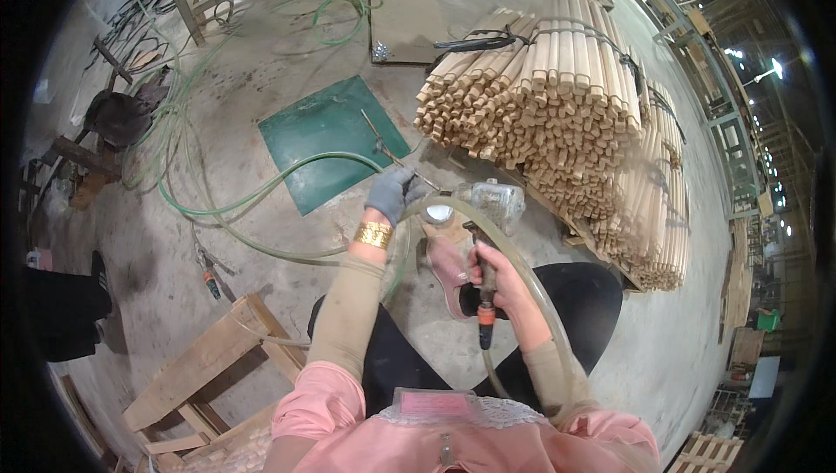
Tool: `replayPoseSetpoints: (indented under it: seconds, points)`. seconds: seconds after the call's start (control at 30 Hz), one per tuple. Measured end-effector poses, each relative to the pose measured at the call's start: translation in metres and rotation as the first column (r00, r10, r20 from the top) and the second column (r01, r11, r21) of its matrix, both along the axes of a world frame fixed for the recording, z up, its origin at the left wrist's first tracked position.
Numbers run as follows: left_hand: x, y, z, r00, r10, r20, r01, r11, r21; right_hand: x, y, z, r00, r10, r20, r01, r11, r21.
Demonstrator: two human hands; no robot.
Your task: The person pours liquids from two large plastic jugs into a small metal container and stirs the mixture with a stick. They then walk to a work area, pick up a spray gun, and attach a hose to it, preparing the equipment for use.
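Note:
My left hand (392,194), in a grey glove, is closed with a thin metal rod (427,182) at its fingers; the exact grip is partly hidden. In my bare right hand (503,281) is a dark air gun (487,274), its handle ending in an orange and black hose coupling (486,325). A clear hose (514,251) arches from beside my left hand over my right forearm. Just beyond my hands lie a clear plastic jar (498,203) and a round white piece (437,213). A thin stick-like tool (380,138) rests on a green sheet (318,138).
Strapped bundles of wooden sticks (566,107) are stacked at the right. Green hoses (187,207) loop across the concrete floor at the left, near a loose coupling (209,281). A wooden frame (196,368) stands at the lower left. Another person's dark-clothed leg (65,312) shows at the left edge.

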State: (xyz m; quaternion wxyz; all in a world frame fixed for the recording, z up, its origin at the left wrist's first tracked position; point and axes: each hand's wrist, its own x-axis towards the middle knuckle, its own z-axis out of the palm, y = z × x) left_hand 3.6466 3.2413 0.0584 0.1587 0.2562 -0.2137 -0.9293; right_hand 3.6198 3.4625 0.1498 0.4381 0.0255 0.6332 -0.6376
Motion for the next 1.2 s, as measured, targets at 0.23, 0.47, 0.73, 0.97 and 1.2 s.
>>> replayPoseSetpoints:
  seconds: [0.23,0.47,0.73,0.97,1.2]
  points:
    - [0.029,0.008,-0.035,0.975,0.110,0.194,0.110,0.516,-0.849,0.014,-0.020,-0.008,0.993,0.113,0.041,-0.107,0.985,-0.134]
    - [0.012,0.023,-0.011,0.994,0.016,0.111,0.035,0.892,-0.450,0.005,-0.011,-0.009,0.998,0.042,-0.046,-0.045,0.996,-0.077]
    - [-0.008,0.030,-0.020,0.994,0.107,0.005,-0.106,0.988,-0.112,-0.002,0.000,-0.011,0.995,0.092,-0.035,-0.096,0.987,-0.125]
    - [-0.011,0.037,-0.031,0.996,0.073,-0.048,-0.085,0.659,-0.748,-0.001,-0.004,-0.011,0.999,0.042,-0.022,-0.044,0.993,-0.114]
    - [-0.024,0.051,-0.062,0.993,-0.114,-0.010,0.110,0.937,0.332,0.001,-0.010,-0.007,0.970,0.066,-0.234,-0.028,0.986,0.161]
